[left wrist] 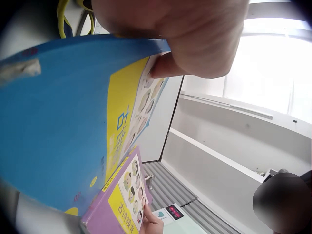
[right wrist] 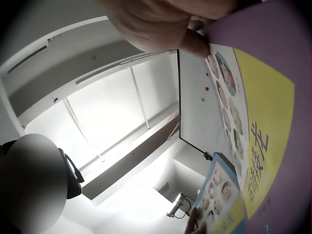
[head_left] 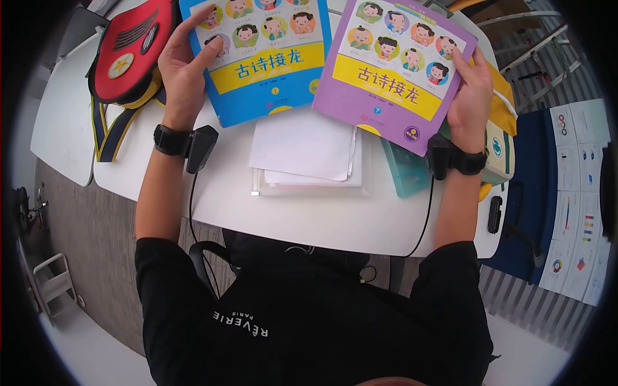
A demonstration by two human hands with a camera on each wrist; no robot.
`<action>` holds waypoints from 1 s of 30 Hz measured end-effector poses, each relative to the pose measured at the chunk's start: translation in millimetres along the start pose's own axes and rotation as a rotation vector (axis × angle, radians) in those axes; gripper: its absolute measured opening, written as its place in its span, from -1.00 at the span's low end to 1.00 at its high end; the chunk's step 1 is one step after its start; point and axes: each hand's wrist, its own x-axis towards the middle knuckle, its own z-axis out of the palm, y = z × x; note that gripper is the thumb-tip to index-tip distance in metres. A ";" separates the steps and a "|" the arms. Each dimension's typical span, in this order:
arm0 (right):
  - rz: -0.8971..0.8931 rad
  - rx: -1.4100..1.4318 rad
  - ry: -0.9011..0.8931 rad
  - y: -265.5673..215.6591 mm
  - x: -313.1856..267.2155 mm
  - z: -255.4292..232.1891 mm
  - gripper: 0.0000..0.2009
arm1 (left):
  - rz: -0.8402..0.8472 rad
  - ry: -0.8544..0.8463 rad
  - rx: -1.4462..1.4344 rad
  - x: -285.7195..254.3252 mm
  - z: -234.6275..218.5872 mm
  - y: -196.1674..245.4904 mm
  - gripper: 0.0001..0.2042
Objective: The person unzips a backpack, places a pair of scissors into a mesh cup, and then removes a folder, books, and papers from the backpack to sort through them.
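Note:
In the head view my left hand (head_left: 182, 71) grips a blue book (head_left: 257, 109) by its left edge, thumb on the cover. A purple book (head_left: 360, 109) is held by my right hand (head_left: 472, 96) at its right edge. Both covers face up, with cartoon children above a yellow title band, and their inner edges come close together. Seen from the left wrist, the blue book (left wrist: 53, 122) fills the left side, the purple book (left wrist: 117, 204) beyond it. The right wrist view has the purple book (right wrist: 287, 53) close up and the blue book (right wrist: 217, 190) lower down.
White papers (head_left: 302, 148) lie on a clear zip folder on the white table (head_left: 225, 206). A teal case (head_left: 409, 174) sits to their right. A red and black bag (head_left: 132, 51) is at the left; a yellow and cream bag (head_left: 502, 148) and a small black object (head_left: 494, 214) are at the right.

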 end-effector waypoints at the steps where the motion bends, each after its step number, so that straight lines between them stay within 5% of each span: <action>1: 0.016 0.002 -0.004 -0.4 -0.9 1.2 -0.66 | 0.003 0.003 0.002 0.8 -0.9 -0.2 -0.49; 9: 0.291 0.107 -0.126 37.7 -18.5 33.1 -0.64 | 0.219 0.284 -0.009 13.4 -7.0 13.1 -0.54; 14: 0.178 -0.202 -0.131 60.0 -22.1 35.0 -0.52 | 0.358 0.375 0.145 13.9 -7.7 6.0 -0.54; 18: -0.087 -0.488 -0.169 56.0 -22.2 30.4 -0.56 | 0.440 0.516 0.393 11.3 -5.2 17.5 -0.56; 20: -0.198 -0.621 -0.184 37.6 -25.7 38.5 -0.59 | 0.424 0.493 0.237 12.4 -1.7 23.4 -0.57; 22: -0.462 -0.882 -0.358 -2.7 -35.0 55.3 -0.66 | 0.524 0.532 0.324 12.0 -3.8 27.2 -0.58; 26: -0.713 -0.846 -0.978 -68.6 -81.0 119.5 -0.67 | 0.465 0.409 0.092 9.2 -6.2 23.1 -0.57; 27: -0.678 -0.849 -0.945 -75.6 -98.5 127.4 -0.67 | 0.435 0.420 -0.023 9.6 -0.4 22.8 -0.60; 30: -1.078 -0.913 -0.902 -92.6 -140.6 150.6 -0.79 | 0.412 0.360 -0.016 9.3 -6.4 13.9 -0.58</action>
